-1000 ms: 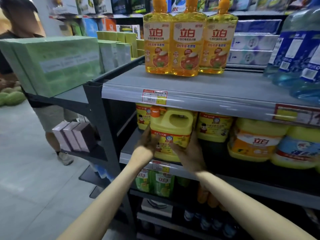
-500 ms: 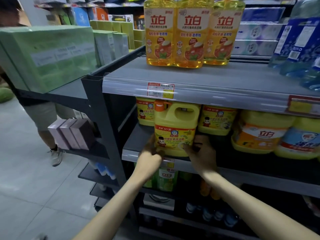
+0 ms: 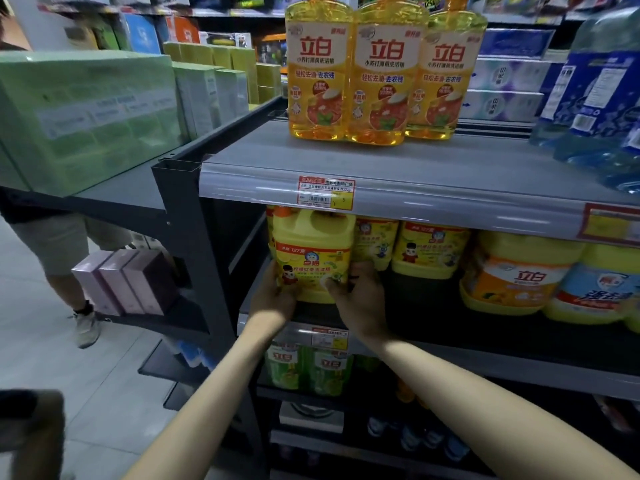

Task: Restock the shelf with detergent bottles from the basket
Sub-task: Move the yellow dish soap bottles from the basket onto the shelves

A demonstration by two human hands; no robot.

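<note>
The left hand (image 3: 273, 301) and right hand (image 3: 363, 303) grip a yellow jug (image 3: 313, 258) apparently on the shelf (image 3: 450, 329).

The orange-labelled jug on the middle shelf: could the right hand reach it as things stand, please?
Probably not yet: the right hand and left hand both grip the yellow jug. Once freed, it likely could, as nothing stands in front of the orange-labelled jug on the shelf.

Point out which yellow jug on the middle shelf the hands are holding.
The leftmost jug, orange-capped, gripped low by the left hand and right hand; the other jugs stand untouched.
</note>
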